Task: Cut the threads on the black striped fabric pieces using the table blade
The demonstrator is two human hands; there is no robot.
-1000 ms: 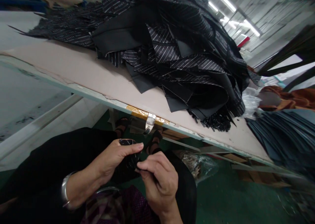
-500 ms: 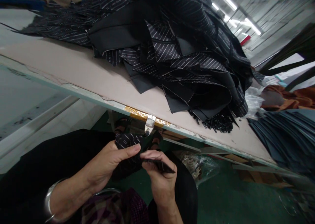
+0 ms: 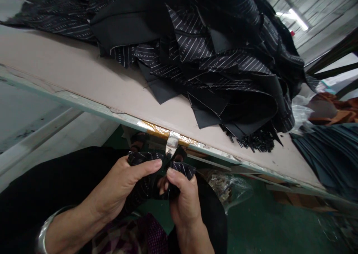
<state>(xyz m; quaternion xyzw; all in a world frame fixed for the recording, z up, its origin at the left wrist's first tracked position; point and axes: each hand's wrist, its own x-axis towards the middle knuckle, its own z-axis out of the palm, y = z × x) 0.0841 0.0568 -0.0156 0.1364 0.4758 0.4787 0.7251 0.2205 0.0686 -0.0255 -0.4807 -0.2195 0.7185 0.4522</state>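
My left hand pinches a dark fabric piece with white stripes, its thumb pressed on top. Close beside it, my right hand grips a striped dark fabric portion under its thumb. Whether both portions belong to one piece I cannot tell. Both hands are over my lap, just below a metal piece fixed to the taped table edge. A large heap of black striped fabric lies on the table above them.
The pale table slants across the view. Small black pieces lie by the heap. Dark flat panels are stacked at the right. Below the table, a clear plastic bag rests on the green floor.
My right hand has turned, its thumb now on top of striped fabric; before, a dark edge stuck out across its fingers. The view has shifted slightly.
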